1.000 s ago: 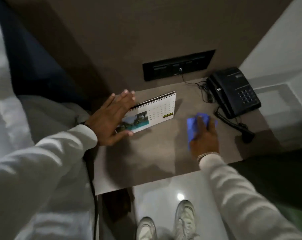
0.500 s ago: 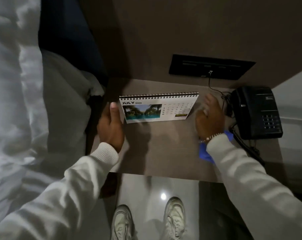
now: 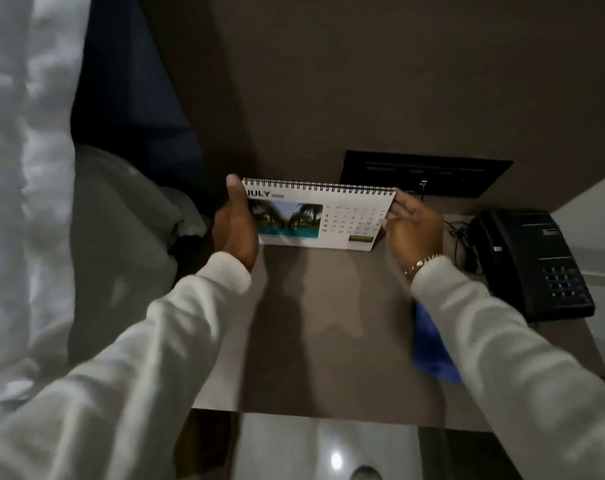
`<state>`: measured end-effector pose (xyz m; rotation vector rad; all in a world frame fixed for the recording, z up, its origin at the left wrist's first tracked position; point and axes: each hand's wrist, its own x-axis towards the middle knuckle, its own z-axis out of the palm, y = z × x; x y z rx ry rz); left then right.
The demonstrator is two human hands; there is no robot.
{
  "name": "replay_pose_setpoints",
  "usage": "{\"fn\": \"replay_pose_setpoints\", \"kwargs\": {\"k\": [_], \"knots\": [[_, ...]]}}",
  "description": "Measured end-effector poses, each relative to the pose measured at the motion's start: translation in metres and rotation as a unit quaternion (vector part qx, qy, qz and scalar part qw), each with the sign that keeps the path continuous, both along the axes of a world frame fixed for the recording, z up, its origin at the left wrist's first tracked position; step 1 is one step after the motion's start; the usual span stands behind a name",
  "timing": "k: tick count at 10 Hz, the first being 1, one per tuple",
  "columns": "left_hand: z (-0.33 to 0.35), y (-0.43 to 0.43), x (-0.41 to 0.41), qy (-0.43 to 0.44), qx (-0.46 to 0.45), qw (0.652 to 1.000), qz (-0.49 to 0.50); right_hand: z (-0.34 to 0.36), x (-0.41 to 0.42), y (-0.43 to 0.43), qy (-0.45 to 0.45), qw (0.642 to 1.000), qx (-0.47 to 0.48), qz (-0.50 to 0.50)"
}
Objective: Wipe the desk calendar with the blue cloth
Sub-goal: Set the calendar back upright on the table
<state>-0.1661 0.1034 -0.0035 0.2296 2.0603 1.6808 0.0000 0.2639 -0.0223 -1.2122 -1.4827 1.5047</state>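
Both hands now grip desk calendar (image 3: pixel 314 216) ends, left hand (image 3: pixel 233 226), right hand (image 3: pixel 413 228), blue cloth (image 3: pixel 432 348) half-hidden under sleeve

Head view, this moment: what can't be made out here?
- Blue cloth: mostly hidden under the right sleeve; its full extent is unclear.
- Desk calendar: date numbers too small and blurred to read; its back is out of sight.
- Left hand and right hand: fingers behind the calendar are hidden, grip unclear.
- Telephone: key labels too dark.
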Motion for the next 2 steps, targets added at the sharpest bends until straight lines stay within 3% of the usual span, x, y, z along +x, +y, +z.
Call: {"fn": "replay_pose_setpoints", "kwargs": {"k": [2], "knots": [[-0.0058,0.006,-0.0112,0.017,-0.019,1.0,0.004,0.0012,-0.0023,-0.001,0.025,1.0,0.006,0.001]]}}
